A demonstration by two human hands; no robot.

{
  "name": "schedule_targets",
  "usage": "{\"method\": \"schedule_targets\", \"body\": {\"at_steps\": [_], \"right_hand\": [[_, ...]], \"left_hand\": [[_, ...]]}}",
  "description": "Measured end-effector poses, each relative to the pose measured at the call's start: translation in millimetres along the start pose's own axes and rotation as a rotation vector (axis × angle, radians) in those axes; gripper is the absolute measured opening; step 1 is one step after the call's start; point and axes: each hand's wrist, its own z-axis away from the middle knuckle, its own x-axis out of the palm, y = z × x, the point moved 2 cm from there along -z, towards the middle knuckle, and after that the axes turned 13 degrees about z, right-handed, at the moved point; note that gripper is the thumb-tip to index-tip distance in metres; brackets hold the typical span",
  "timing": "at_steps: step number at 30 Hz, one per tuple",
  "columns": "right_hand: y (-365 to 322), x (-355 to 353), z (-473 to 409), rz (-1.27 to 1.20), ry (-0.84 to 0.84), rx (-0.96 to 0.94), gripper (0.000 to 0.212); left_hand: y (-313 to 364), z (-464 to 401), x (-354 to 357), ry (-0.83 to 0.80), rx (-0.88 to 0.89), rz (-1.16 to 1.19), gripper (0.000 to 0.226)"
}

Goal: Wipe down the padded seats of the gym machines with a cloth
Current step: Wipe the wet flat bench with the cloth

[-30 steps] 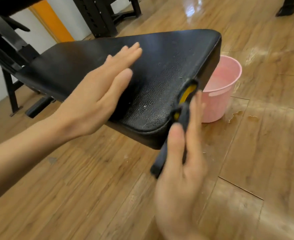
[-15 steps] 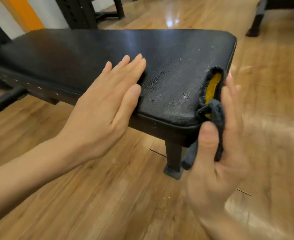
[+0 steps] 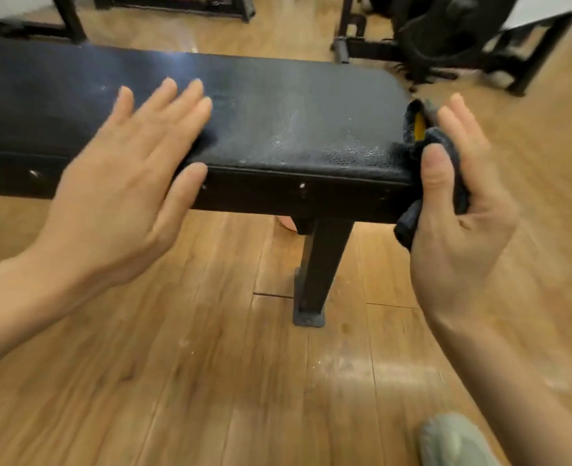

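A black padded bench seat [image 3: 294, 105] runs across the view, its surface wet and shiny near the right end. My left hand [image 3: 133, 183] lies flat and open on the seat's near edge, fingers spread on the pad. At the seat's right end my right hand [image 3: 456, 210] is shut on a dark grey cloth with a yellow side [image 3: 425, 142]. The cloth is pressed against the end face of the pad, and part of it hangs below my thumb.
A black steel leg [image 3: 318, 267] with a foot plate holds the bench on the wooden floor [image 3: 210, 381]. Other black machine frames [image 3: 446, 35] stand behind. My grey shoe [image 3: 452, 442] shows at the bottom right. A bit of pink [image 3: 286, 223] peeks under the seat.
My view has swung round to the bench's long side, and the pink bucket is now mostly hidden. My right hand with the cloth stays on the pad's end; the left stays flat on the seat.
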Motion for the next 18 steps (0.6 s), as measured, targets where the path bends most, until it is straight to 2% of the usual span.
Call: {"method": "schedule_targets", "body": {"at_steps": [4, 7, 8, 11, 14, 16, 18], "right_hand": [[-26, 0, 8, 0.046, 0.064, 0.110, 0.038], [-47, -1, 6, -0.043, 0.141, 0.347, 0.039], [-55, 1, 7, -0.013, 0.142, 0.362, 0.038], [-73, 12, 23, 0.146, 0.080, 0.253, 0.035], [-72, 19, 30, 0.354, 0.015, 0.036, 0.039], [-63, 19, 28, 0.476, 0.045, -0.079, 0.040], [-54, 24, 27, 0.499, 0.117, -0.124, 0.040]], "left_hand": [[2, -3, 2, 0.030, 0.051, -0.041, 0.065], [3, 1, 3, 0.103, 0.071, -0.039, 0.056], [3, 2, 2, 0.109, 0.074, -0.027, 0.054], [4, 1, -1, 0.101, 0.080, 0.003, 0.051], [3, 2, -2, 0.093, 0.083, 0.002, 0.049], [3, 3, -1, 0.098, 0.088, -0.002, 0.048], [1, 4, 0, 0.113, 0.095, -0.013, 0.048]]}}
